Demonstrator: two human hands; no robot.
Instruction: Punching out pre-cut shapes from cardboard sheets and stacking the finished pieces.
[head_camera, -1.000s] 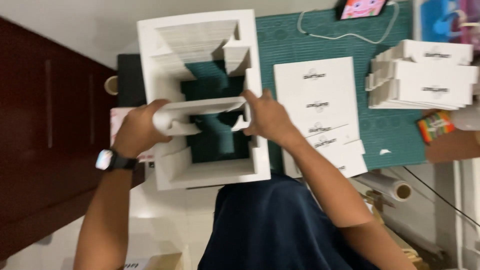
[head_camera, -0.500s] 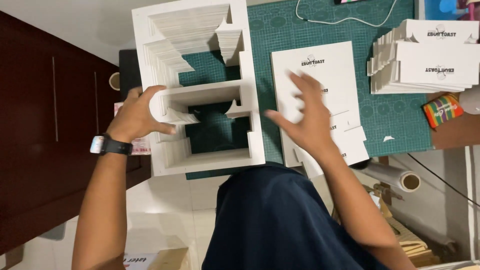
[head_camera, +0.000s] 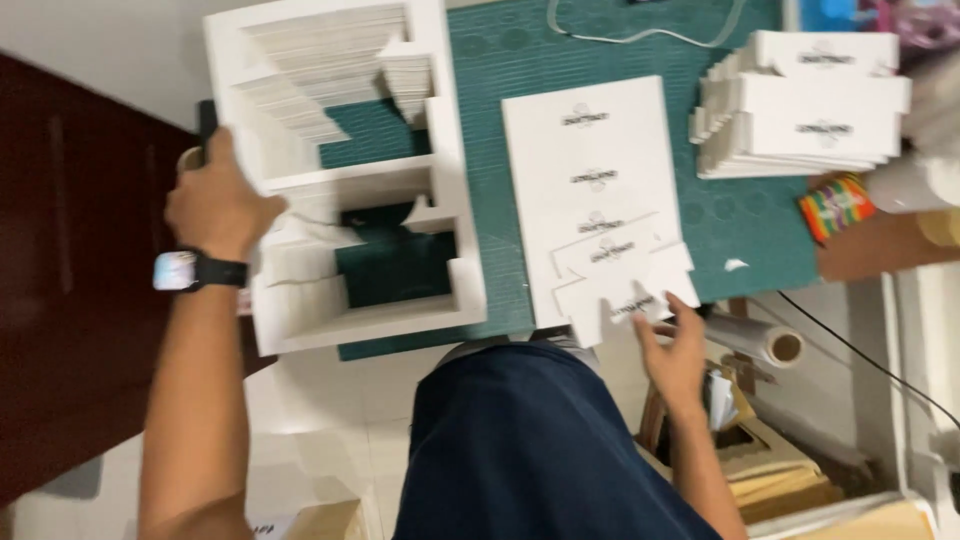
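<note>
Our right hand (head_camera: 678, 345), fingers spread & holding nothing, touches the near end of the flat card stack (head_camera: 590, 190), long axis running away from us; left hand (head_camera: 215, 200) grips the white foam frame (head_camera: 440, 200), well apart.

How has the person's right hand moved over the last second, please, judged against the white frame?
Yes. The right hand left the white frame, crossed the flat white cards, and now touches the near end of that pile, at the green mat's edge.
</note>
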